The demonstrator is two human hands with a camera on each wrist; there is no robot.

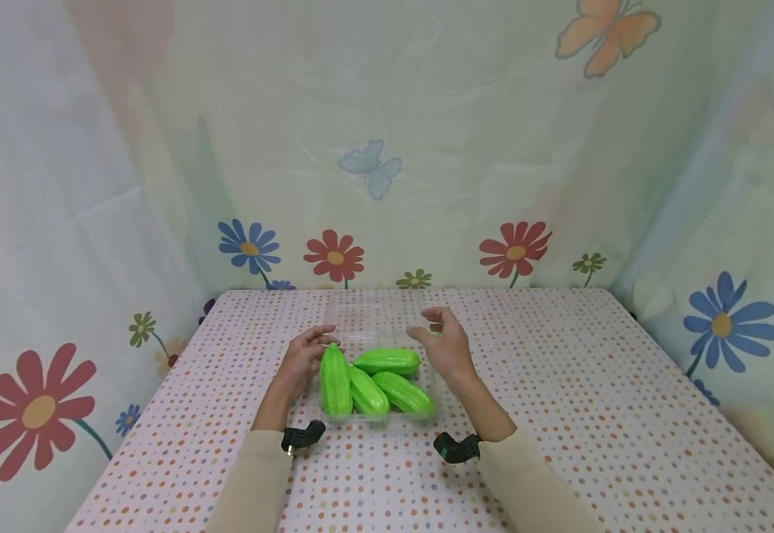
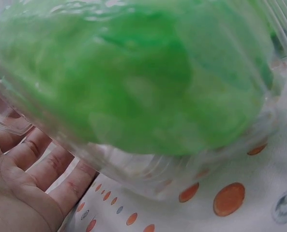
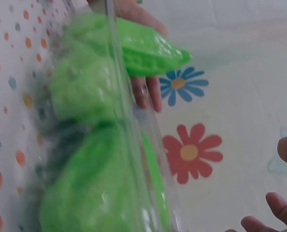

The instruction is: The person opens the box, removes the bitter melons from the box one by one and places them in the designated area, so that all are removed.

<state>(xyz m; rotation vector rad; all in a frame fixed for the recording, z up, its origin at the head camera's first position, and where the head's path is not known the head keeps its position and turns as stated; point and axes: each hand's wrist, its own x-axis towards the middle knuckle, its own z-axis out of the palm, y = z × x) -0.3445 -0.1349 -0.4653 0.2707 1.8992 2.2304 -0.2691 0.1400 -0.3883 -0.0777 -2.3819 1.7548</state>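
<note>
A clear plastic clamshell box (image 1: 437,392) stands on the table with its lid (image 1: 374,307) laid back. Several bright green, ridged, elongated vegetables (image 1: 390,361) lie in it; the leftmost vegetable (image 1: 336,385) tilts up with its pointed end above the rim, as the right wrist view also shows. My left hand (image 1: 305,355) is at the box's left side, its fingers (image 2: 51,169) extended against the clear wall. Over the back right corner my right hand (image 1: 447,344) is raised, thumb and fingers apart with nothing between them. Its fingertips (image 3: 281,208) appear away from the box in the right wrist view.
A dotted cloth covers the table (image 1: 560,385). Behind it and at both sides hangs a curtain (image 1: 427,185) printed with flowers and butterflies. Each wrist wears a black camera band (image 1: 456,448).
</note>
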